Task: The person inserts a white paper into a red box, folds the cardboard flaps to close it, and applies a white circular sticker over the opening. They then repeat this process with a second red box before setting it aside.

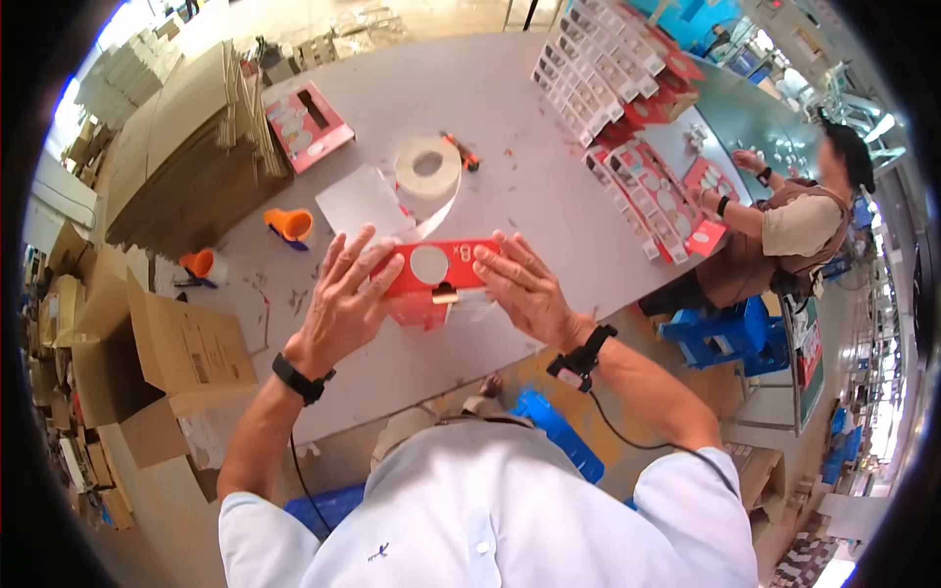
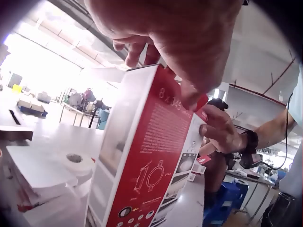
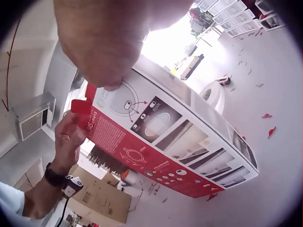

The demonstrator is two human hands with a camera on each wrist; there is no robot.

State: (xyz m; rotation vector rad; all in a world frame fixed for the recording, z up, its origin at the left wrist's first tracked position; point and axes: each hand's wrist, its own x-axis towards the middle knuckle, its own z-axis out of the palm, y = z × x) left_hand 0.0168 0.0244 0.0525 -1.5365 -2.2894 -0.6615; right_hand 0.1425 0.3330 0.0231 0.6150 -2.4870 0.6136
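Observation:
In the head view, a red and white printed box [image 1: 428, 265] is between both hands, its red top facing up. The left hand [image 1: 343, 299] holds the top at the left end, with its thumb on the red face. At the right end, the right hand [image 1: 529, 294] grips the top, fingertips on the edge. The left wrist view shows the box [image 2: 151, 156] with the left hand [image 2: 175, 38] over its top and the right hand [image 2: 222, 132] beyond. A small red flap [image 3: 81, 107] sticks out from the box in the right wrist view. Some fingers are hidden.
On the table are a tape roll [image 1: 428, 168], white sheets [image 1: 361, 204], an orange cup [image 1: 290, 226] and another red box [image 1: 312, 127]. Flattened cardboard [image 1: 186, 147] is at left, above an open carton [image 1: 196, 343]. Stacked boxes [image 1: 598, 69] and a seated person [image 1: 804, 220] are at right.

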